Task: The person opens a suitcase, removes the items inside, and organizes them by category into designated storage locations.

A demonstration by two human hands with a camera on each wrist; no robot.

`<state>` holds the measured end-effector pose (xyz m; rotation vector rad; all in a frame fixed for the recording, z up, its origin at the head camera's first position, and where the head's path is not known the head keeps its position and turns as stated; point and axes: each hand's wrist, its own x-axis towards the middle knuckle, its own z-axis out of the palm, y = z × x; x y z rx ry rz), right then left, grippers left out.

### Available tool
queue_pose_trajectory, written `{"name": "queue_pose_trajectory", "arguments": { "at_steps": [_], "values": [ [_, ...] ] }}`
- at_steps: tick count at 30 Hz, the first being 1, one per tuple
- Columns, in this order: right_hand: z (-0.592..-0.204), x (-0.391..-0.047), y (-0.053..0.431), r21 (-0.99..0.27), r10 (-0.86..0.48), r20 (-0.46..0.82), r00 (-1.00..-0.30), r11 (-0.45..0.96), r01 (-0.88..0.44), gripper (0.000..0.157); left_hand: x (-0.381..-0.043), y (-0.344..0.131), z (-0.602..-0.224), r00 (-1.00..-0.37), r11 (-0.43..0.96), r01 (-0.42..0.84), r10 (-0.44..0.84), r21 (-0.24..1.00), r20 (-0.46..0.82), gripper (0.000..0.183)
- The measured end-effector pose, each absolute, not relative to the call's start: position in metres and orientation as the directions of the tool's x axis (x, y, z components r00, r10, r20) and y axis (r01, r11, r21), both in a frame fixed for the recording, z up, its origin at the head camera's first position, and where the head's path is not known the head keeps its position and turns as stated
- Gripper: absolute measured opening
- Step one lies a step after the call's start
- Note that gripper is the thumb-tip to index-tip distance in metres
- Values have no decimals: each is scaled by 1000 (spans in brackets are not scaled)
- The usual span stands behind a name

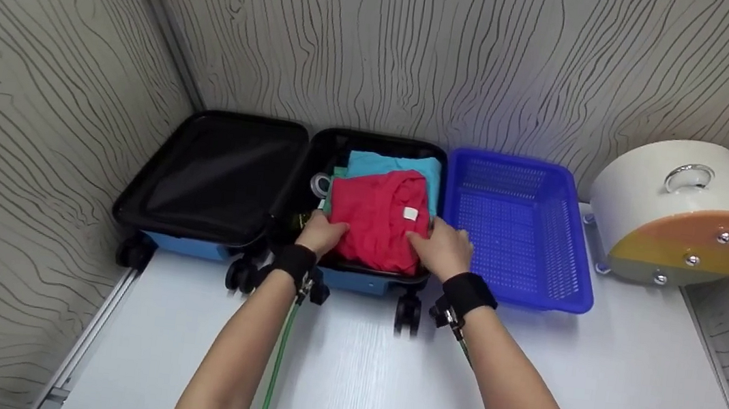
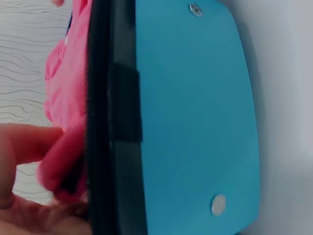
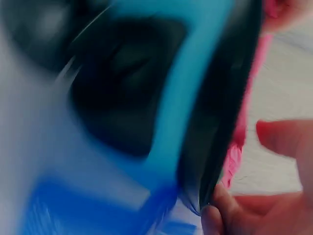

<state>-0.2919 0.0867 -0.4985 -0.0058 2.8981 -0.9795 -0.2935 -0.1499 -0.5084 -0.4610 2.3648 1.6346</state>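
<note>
A folded red shirt (image 1: 373, 222) with a white label lies on top of a folded light blue garment (image 1: 427, 167) inside the right half of an open blue suitcase (image 1: 349, 280). My left hand (image 1: 322, 232) pinches the shirt's left edge, its thumb on top and fingers beneath. My right hand (image 1: 445, 249) is at the shirt's right side. In the right wrist view its thumb (image 3: 281, 137) stands apart from the fingers (image 3: 230, 210), which lie against the suitcase's black rim (image 3: 215, 142). The suitcase wall (image 2: 195, 117) fills much of the left wrist view.
The suitcase's black other half (image 1: 220, 178) lies open at the left. A blue perforated basket (image 1: 506, 227) stands right beside the suitcase. Farther right is a white drum-shaped case (image 1: 674, 198) with an orange, yellow and green front. A round item (image 1: 320, 184) shows beside the clothes.
</note>
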Motion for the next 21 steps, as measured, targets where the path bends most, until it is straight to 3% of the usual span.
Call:
{"name": "queue_pose_trajectory", "arguments": {
  "at_steps": [5, 9, 13, 17, 21],
  "values": [
    [-492, -300, 81, -652, -15, -197, -980, 749, 120, 55, -295, -143, -509, -954, 288, -301, -87, 909, -289, 53],
    [-493, -304, 73, -704, -49, -148, -988, 707, 70, 46, -295, -137, -506, -979, 278, -205, -41, 939, -201, 46],
    [-496, -304, 68, -760, -77, -109, -991, 649, 33, 41, -294, -132, -498, -986, 338, -163, -13, 927, -169, 56],
    [-496, -304, 65, -803, -114, -140, -983, 594, 45, 54, -295, -126, -491, -983, 473, -167, -10, 865, -184, 64],
    [-496, -302, 62, -838, -121, -149, -981, 543, 60, 71, -294, -119, -486, -983, 518, -148, 16, 842, -183, 64]
  ]
}}
